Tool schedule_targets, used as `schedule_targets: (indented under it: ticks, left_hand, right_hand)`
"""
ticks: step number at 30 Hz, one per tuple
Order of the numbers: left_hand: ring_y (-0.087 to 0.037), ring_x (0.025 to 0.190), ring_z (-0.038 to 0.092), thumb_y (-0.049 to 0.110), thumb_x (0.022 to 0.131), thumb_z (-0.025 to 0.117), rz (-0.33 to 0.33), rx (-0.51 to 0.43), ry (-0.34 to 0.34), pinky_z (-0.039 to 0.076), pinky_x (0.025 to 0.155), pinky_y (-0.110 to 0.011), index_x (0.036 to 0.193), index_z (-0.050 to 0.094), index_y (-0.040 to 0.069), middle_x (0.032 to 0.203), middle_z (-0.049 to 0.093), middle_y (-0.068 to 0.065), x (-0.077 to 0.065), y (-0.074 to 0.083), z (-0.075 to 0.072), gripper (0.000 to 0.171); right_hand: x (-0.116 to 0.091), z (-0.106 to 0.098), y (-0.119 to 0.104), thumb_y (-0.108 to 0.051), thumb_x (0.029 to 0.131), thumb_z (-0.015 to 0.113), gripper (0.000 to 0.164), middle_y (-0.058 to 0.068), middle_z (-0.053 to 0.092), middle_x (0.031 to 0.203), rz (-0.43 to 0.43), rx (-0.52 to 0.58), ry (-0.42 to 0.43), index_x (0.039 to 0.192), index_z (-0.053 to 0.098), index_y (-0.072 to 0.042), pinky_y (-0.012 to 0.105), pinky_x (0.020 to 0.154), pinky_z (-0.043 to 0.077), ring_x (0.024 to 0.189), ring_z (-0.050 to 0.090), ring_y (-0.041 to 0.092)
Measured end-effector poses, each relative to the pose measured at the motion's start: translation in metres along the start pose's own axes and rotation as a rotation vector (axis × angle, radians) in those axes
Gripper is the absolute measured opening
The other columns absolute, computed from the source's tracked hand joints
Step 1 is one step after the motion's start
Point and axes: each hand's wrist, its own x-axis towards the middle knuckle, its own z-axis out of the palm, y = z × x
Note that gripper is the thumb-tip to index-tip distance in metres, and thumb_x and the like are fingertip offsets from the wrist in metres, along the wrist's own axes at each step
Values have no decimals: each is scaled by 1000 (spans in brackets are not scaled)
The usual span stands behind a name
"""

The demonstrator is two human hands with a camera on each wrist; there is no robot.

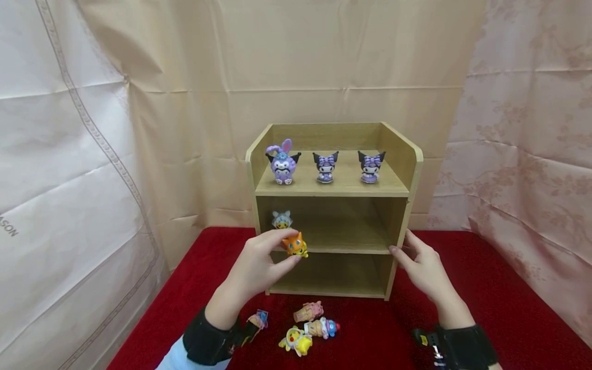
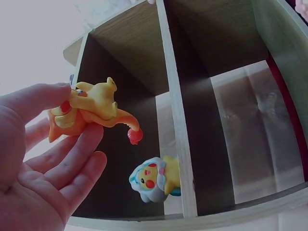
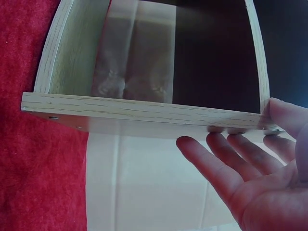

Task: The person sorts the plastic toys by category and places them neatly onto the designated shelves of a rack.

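Observation:
Between thumb and fingers, my left hand [image 1: 259,263] pinches a yellow figurine in an orange hood [image 1: 296,245], before the shelf's middle level. The left wrist view shows its yellow body and an orange tail with a red tip. Behind it, a yellow figurine in a pale blue-white hood [image 2: 154,179] sits at the left of the middle level. My right hand [image 1: 423,271] grips the right side panel of the wooden shelf [image 1: 402,226], thumb at the front edge and fingers along the outer face.
Three purple figurines [image 1: 326,167] are spaced along the top level. On the red cloth [image 1: 370,334] before the shelf lie a pink figurine [image 1: 309,311], one with a blue and red top [image 1: 322,328], a yellow one [image 1: 296,340] and another beside the left wrist [image 1: 260,318]. Curtains hang behind.

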Motion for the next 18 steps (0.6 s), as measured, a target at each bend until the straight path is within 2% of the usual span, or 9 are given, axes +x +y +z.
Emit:
schedule_targets:
  ticks: [5, 11, 18]
  left_hand:
    - [-6, 89, 57, 16, 78, 79, 5, 41, -13, 55, 72, -33, 120, 61, 10, 107, 65, -2, 10, 1, 2, 46]
    - [-7, 90, 56, 14, 79, 76, -11, 82, -26, 55, 74, -31, 121, 62, 10, 107, 64, -2, 22, 2, 4, 44]
    - [-7, 83, 56, 15, 79, 74, -70, 106, -65, 53, 71, -28, 116, 64, 13, 101, 64, 2, 39, 5, 7, 38]
  right_hand:
    - [0, 0, 0, -25, 96, 60, 62, 17, 50, 135, -4, -4, 1, 150, 30, -23, 35, 67, 56, 106, 57, 28]
    - [1, 1, 1, -25, 96, 60, 61, 17, 50, 135, -2, 0, 1, 150, 30, -26, 35, 66, 57, 105, 58, 28]
    - [0, 0, 1, -25, 96, 60, 62, 18, 49, 135, -1, -7, 1, 150, 29, -25, 35, 66, 57, 105, 58, 30]
